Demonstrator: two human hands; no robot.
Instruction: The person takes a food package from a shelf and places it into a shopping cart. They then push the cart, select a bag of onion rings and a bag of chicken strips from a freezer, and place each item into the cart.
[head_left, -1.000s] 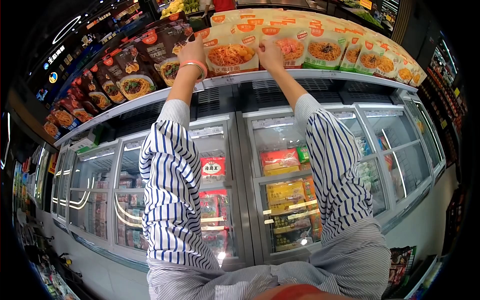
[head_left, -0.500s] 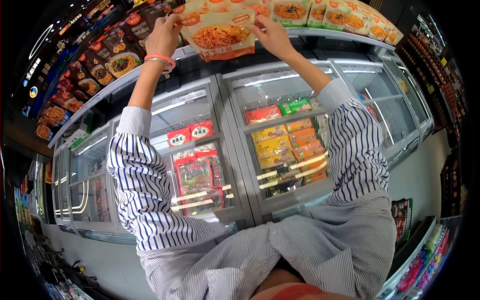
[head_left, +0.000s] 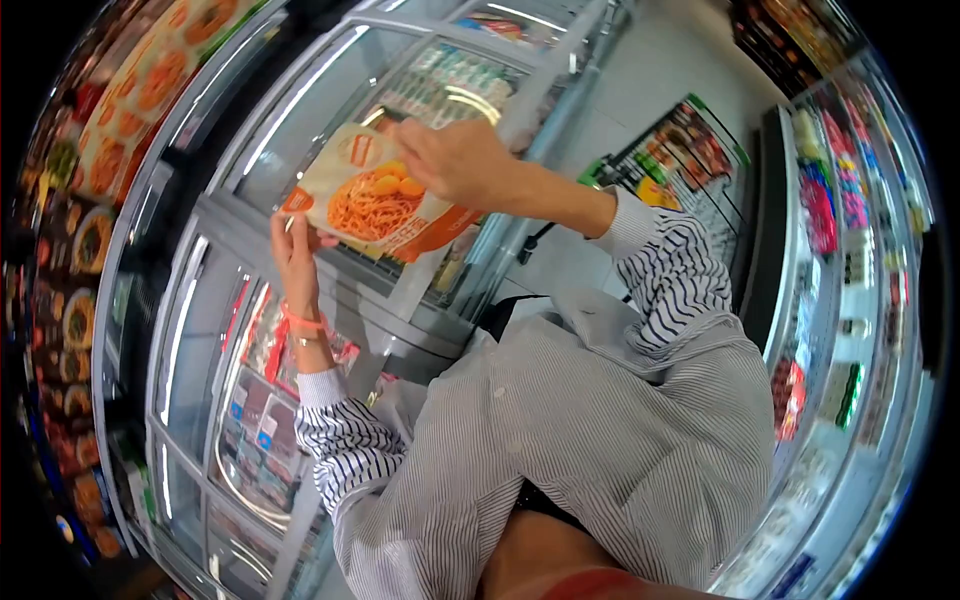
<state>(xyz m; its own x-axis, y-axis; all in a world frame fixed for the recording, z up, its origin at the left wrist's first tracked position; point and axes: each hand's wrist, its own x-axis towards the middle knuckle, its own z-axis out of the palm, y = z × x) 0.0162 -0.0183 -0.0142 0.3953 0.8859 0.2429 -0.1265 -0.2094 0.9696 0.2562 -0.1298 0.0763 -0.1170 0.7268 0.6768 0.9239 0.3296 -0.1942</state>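
A cream and orange food pouch (head_left: pixel 325 190) printed with a picture of noodles is held tilted in front of me, over the glass-topped freezer (head_left: pixel 270 150). My right hand (head_left: pixel 465 165) is closed on its upper right edge, somewhat blurred. At the pouch's lower left corner, my left hand (head_left: pixel 295 255) pinches the edge between its fingers and thumb. A coral band (head_left: pixel 300 320) circles my left wrist. Packs with red labels (head_left: pixel 270 340) lie under the freezer glass, below my left hand.
A shopping cart (head_left: pixel 690 190) with green trim stands on the floor at upper right, holding several packages. Shelves of small goods (head_left: pixel 845 250) run along the right. On the left, more noodle pouches (head_left: pixel 150 85) line the shelf above the freezers.
The pouch has come down from the shelf and is now over the freezer, tilted, in both hands. My view has swung right, bringing the cart into sight.
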